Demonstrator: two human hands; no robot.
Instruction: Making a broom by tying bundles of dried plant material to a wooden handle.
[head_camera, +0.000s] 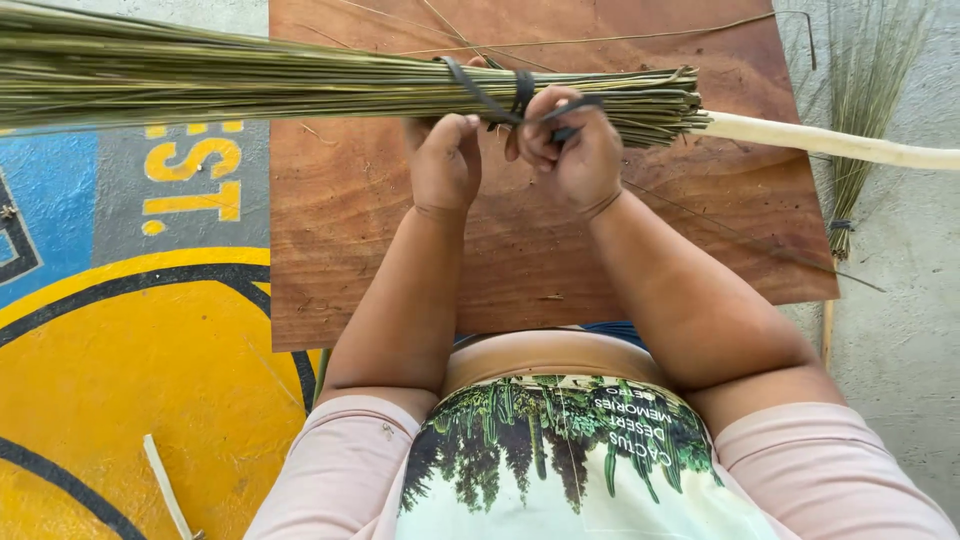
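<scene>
black strap (520, 95) pinched by both fists

- Bundle of thin sticks (300, 80), upper left: dry, matt green-tan plant fibre.
- Black strap (522, 92): smooth, flat, slightly glossy.
- Handle (830, 142), upper right: pale bare wood.
- Board (350, 220): reddish-brown wood, smooth.
- Floor (900, 300), right: rough grey concrete.

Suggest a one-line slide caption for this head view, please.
Both hands, left hand and right hand, pull a black strap around a bundle of green stalks above a wooden board.
</scene>
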